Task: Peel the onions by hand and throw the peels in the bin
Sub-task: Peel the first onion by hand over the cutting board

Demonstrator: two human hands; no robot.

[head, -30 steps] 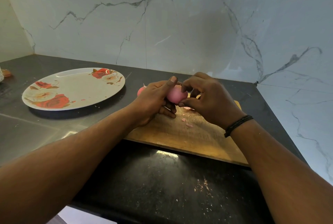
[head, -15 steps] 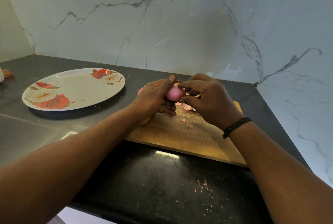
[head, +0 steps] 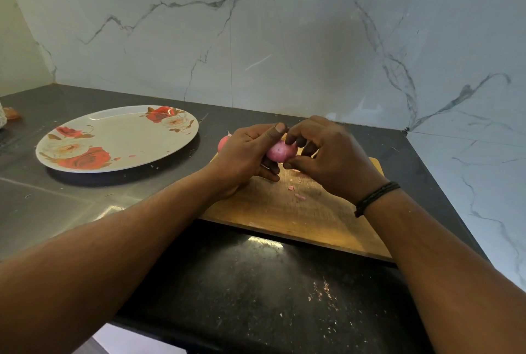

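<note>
The left hand [head: 244, 151] is gripping a pink onion [head: 280, 151] over the cutting board [head: 287, 211] while the right hand [head: 327, 157] is pinching its skin; peeling is under way, and binning the scraps looks next.

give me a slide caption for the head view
Both hands, left hand and right hand, peel a pink onion over a wooden cutting board.

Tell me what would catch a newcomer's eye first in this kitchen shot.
Both hands meet at centre over the wooden cutting board: the left hand cradles a pink onion while the right hand picks at it. To the left, a rose-patterned plate sits on the dark counter.
</note>
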